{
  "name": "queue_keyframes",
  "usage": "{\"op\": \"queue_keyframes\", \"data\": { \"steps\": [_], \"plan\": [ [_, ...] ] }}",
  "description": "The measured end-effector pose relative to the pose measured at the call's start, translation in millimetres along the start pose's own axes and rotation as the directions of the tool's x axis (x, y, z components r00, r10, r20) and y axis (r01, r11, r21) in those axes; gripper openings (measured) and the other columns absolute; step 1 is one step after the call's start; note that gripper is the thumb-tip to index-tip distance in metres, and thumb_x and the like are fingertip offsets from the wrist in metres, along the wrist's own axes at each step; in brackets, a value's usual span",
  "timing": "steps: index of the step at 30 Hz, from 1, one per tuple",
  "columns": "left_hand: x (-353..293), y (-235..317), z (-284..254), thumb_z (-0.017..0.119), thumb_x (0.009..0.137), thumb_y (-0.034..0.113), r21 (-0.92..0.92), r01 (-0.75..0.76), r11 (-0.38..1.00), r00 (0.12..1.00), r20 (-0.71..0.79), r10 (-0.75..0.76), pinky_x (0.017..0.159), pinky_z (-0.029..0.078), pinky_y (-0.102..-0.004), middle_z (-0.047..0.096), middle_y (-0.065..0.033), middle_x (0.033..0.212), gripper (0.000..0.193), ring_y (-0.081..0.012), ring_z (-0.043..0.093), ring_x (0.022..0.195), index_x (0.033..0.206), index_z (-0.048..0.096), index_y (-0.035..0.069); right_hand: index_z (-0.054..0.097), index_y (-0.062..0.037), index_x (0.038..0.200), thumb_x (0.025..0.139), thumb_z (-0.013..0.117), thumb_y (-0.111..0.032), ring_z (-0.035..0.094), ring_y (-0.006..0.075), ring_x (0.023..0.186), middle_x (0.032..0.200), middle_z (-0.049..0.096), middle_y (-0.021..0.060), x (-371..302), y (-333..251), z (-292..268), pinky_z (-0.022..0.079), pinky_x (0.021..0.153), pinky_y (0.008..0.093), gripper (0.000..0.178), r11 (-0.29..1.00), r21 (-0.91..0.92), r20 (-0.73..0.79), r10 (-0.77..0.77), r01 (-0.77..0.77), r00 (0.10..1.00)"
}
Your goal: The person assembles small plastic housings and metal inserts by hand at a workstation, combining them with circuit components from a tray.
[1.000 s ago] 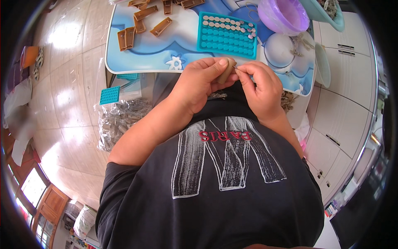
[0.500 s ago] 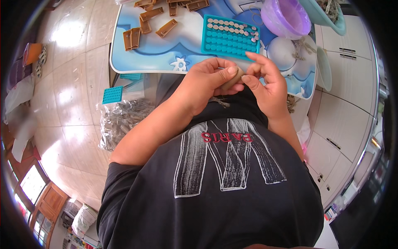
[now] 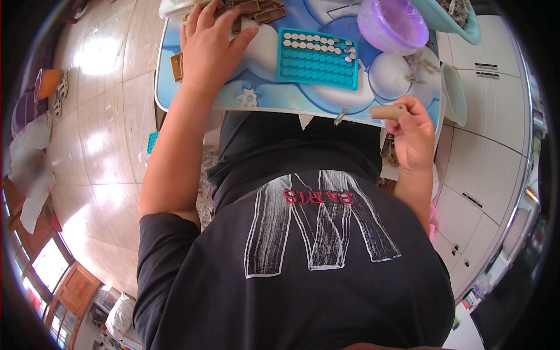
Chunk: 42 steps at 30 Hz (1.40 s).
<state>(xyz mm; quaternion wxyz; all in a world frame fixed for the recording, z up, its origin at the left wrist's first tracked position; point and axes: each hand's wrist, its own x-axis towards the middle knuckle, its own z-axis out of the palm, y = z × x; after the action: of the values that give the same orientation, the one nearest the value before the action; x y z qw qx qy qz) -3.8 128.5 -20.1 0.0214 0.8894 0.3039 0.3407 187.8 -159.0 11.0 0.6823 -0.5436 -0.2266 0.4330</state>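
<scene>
At the far left of the table my left hand [image 3: 211, 58] reaches over a group of brown, hollow, oblong pieces [image 3: 269, 11]. Its fingers are spread, and no piece is visibly gripped. Another brown piece [image 3: 177, 67] lies beside its wrist. My right hand [image 3: 415, 131], at the table's front right, pinches a tan, oblong piece [image 3: 387, 111] with a small dark spot near its end. Between the hands lies a turquoise tray [image 3: 318, 73] with rows of round hollows. Small silvery-white discs [image 3: 309, 45] sit in its far rows, several lying loose at the right.
A purple bowl [image 3: 394, 29] lined with clear plastic stands behind the tray's right end, beside a pale teal basin [image 3: 461, 20]. Grey stringy bits [image 3: 414, 73] lie near it. A small grey piece [image 3: 341, 116] is at the table's front edge. White cabinets [image 3: 475, 105] stand to the right.
My hands were together around the tan piece in front of the tray. The left has let go and moved far left over the brown pieces; the right has moved right with the tan piece.
</scene>
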Motion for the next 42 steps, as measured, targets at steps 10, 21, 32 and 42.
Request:
{"op": "queue_keyframes", "data": {
  "steps": [10, 21, 32, 42],
  "plan": [
    [11, 25, -2, 0.063, 0.083, 0.033, -0.03, -0.095, 0.995, 0.993, 0.061, 0.097, 0.095, 0.037, -0.0421, 0.058, -0.0064, 0.116, 0.027, -0.0306, 0.05, 0.11, 0.1, 0.067, 0.012, 0.052, 0.0019, 0.11, 0.087, 0.064, -0.019, 0.047, 0.0128, 0.07, 0.085, 0.055, 0.0044, -53, -41, -100, 0.04, 0.064, 0.0272, 0.033, 0.987, 0.019, -0.284, -0.146, 0.158, 0.947],
    [19, 16, 11, 0.068, 0.078, 0.031, 0.052, -0.106, 0.993, 0.994, 0.003, 0.106, 0.085, 0.041, -0.0387, 0.064, -0.0038, 0.092, 0.021, -0.0244, 0.057, 0.095, 0.088, 0.067, 0.013, 0.058, -0.003, 0.104, 0.087, 0.064, -0.017, 0.047, 0.0034, 0.067, 0.077, 0.055, -0.0033, -74, -51, -154, 0.036, 0.06, 0.0187, 0.023, 0.566, -0.67, -0.636, -0.103, -0.48, 0.765],
    [-20, 101, -50, 0.067, 0.085, 0.011, -0.467, 0.857, 0.217, 0.384, 0.86, 0.338, 0.06, 0.043, -0.019, 0.06, -0.0003, 0.078, 0.021, -0.0052, 0.054, 0.065, 0.101, 0.06, 0.0, 0.064, -0.0098, 0.109, 0.066, 0.077, -0.009, 0.06, 0.0238, 0.078, 0.091, 0.061, 0.0078, -14, -10, 49, 0.048, 0.066, 0.035, 0.046, 0.198, -0.755, 0.531, -0.376, 0.625, 0.76],
    [-52, 108, -18, 0.057, 0.092, 0.022, -0.292, 0.765, -0.574, 0.471, 0.861, 0.189, 0.069, 0.048, -0.0234, 0.063, -0.006, 0.092, 0.029, -0.0117, 0.06, 0.08, 0.111, 0.058, 0.0, 0.063, -0.0023, 0.105, 0.074, 0.072, -0.003, 0.06, 0.0234, 0.064, 0.076, 0.062, 0.0096, -6, 16, 59, 0.048, 0.058, 0.0306, 0.032, 0.509, -0.71, 0.283, -0.427, 0.487, 0.859]
  ]
}}
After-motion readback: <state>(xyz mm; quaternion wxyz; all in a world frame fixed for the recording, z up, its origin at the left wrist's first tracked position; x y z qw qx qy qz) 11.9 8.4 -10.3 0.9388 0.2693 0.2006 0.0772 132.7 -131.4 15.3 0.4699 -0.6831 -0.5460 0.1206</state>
